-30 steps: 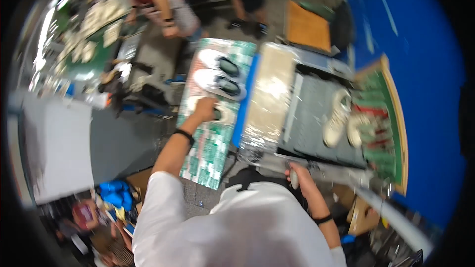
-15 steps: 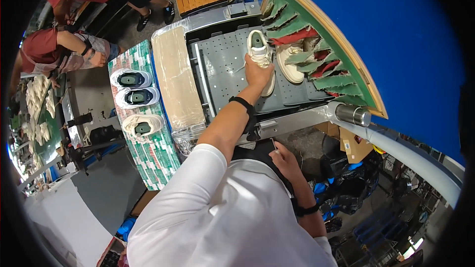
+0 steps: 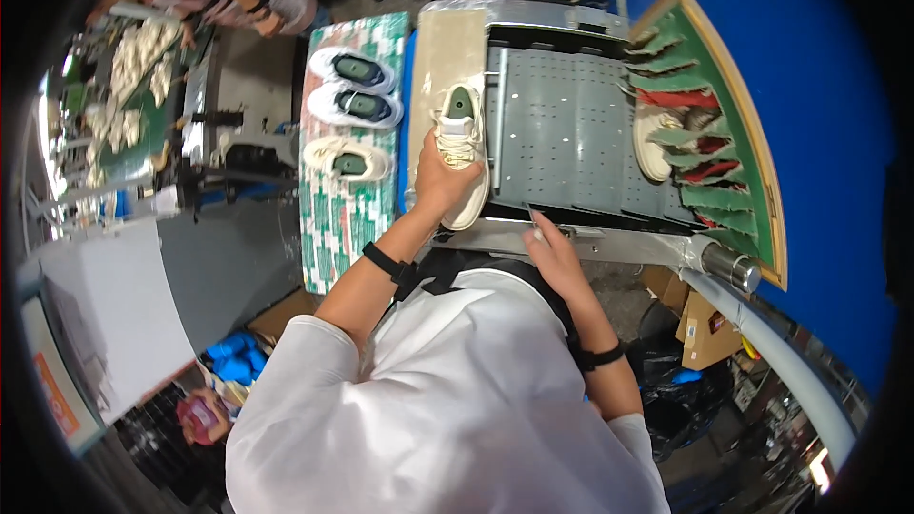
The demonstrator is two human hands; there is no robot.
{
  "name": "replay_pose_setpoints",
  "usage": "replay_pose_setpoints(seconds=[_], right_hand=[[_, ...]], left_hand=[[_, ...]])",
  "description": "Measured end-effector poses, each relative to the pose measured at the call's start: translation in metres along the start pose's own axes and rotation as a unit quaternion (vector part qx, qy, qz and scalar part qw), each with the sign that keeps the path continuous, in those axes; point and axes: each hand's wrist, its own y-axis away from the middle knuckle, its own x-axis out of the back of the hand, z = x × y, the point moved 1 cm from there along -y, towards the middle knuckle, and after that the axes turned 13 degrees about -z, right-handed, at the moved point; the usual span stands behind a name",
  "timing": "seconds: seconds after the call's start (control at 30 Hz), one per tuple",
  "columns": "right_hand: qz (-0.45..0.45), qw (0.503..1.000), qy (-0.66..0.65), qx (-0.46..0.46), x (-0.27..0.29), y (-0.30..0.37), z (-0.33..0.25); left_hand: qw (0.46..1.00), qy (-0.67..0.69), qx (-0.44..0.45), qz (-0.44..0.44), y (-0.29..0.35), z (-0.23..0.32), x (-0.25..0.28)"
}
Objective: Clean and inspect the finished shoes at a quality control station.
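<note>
Cream shoe [image 3: 463,150], laced, with a green insole, held in the left hand [image 3: 440,183] over the seam between the beige strip [image 3: 446,48] and the grey perforated plate [image 3: 571,133] of the machine. Fingers wrap the side and sole near the heel half; toe end points toward the person, opening away. Grip closed around the shoe, thumb on the upper.

Right hand [image 3: 552,252] rests at the front edge of the plate, on the metal rail [image 3: 619,246]; fingers look loosely extended, holding nothing that shows.

Handling, as judged: light, one hand carries it easily. Upper soft and will dent under a squeeze; sole stiffer and gives the surer purchase. Best hold looks to be across the midfoot, palm under the sole, or by the heel counter. Laces loose enough to snag on plate edges.

Nearby: three more shoes [image 3: 350,105] in a row on the green-patterned worktop [image 3: 338,228] to the left, well apart from the hand. Another cream shoe [image 3: 652,143] at the plate's right edge beside green and red pieces [image 3: 700,148] on a wooden-framed board. Other people stand beyond the far end.
</note>
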Motion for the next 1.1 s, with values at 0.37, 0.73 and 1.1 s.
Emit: replay_pose_setpoints(seconds=[0.37, 0.73, 1.1], right_hand=[[-0.035, 0.920, 0.336, 0.199, -0.099, -0.068, -0.097], [-0.003, 0.901, 0.395, 0.178, -0.128, -0.108, -0.131], [0.001, 0.927, 0.337, 0.163, -0.131, -0.078, -0.124]], left_hand=[[0.979, -0.110, 0.099, -0.140, 0.006, -0.036, 0.119], [0.913, -0.158, -0.247, -0.282, -0.086, -0.013, 0.121], [0.928, -0.105, -0.225, -0.278, -0.069, -0.018, 0.115]])
